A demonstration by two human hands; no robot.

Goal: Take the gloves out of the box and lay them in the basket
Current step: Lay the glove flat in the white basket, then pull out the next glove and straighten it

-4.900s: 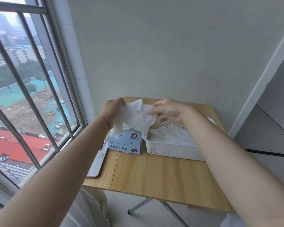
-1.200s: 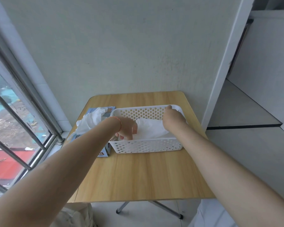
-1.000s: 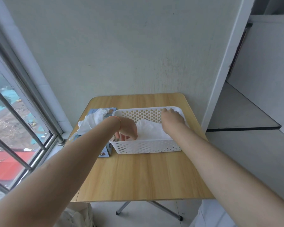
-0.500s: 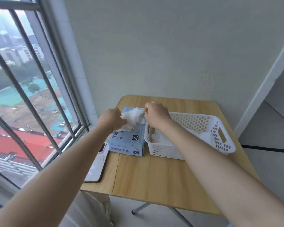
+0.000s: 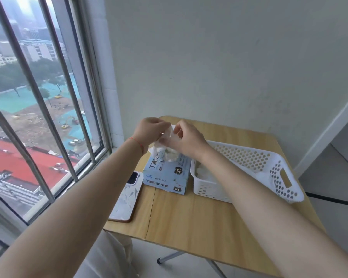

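Note:
A light blue glove box marked XL stands on the wooden table, with white gloves bunched out of its top. Above the box, my left hand and my right hand both pinch a thin white glove and hold it up between them. Right beside the box sits the white perforated basket, and white gloves lie inside its near left end, partly hidden by my right forearm.
A phone in a pale marbled case lies on the table left of the box, near the edge. A barred window runs along the left, and a plain wall stands behind the table. The table's near edge drops to the floor.
Both hands left the basket and moved left to the box. Since half a second ago they have lifted a glove up from the box opening.

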